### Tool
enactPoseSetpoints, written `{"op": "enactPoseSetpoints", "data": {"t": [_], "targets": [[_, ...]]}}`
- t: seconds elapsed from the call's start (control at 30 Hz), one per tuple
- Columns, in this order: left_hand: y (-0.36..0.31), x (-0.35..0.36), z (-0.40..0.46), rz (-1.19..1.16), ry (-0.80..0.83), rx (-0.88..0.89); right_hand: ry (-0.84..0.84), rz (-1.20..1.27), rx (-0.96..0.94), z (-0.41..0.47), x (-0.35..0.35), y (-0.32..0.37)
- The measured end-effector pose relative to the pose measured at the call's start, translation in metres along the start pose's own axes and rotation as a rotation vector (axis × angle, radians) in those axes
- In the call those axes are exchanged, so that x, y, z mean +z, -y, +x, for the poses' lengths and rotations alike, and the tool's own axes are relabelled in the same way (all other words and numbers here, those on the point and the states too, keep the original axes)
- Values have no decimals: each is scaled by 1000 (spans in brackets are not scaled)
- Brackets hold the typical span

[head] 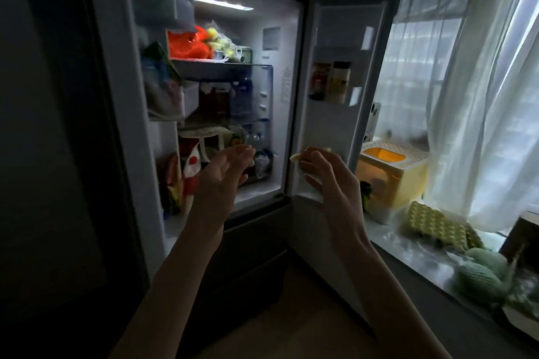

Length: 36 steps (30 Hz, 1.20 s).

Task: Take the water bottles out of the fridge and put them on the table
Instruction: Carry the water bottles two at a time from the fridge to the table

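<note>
Where fridge [287, 87] dims: btls blurred, indistinct.

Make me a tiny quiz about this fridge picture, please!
1. True or false: the right fridge door is open.
2. What is the left hand doing? A) reaching into the fridge with straight fingers B) holding a bottle C) closing a drawer
3. Fill in: the bag on the top shelf is ____ in colour.

Key: 1 true. 2 A. 3 orange-red. The right hand rests its fingers against the right door's lower bin.
</note>
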<state>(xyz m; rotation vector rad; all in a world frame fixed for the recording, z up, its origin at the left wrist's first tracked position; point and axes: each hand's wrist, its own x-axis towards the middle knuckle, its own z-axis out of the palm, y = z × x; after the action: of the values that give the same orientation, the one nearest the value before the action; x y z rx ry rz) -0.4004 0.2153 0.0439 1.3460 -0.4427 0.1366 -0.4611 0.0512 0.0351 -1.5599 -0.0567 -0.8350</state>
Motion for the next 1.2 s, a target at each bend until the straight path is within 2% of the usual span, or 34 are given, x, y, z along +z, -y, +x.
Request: {"op": "enactPoseSetpoints", "data": {"t": [0.33, 0.63, 0.9, 1.2], "targets": [[85, 77, 193, 49, 29, 6, -38, -10, 34, 196, -20, -109], [149, 103, 342, 125, -265, 27, 211, 93, 46, 379, 22, -229], [189, 80, 464, 190, -476, 3, 348, 143, 124, 501, 85, -306], [270, 30, 619, 233, -459, -51, 314, 166, 224, 605, 186, -393]]}}
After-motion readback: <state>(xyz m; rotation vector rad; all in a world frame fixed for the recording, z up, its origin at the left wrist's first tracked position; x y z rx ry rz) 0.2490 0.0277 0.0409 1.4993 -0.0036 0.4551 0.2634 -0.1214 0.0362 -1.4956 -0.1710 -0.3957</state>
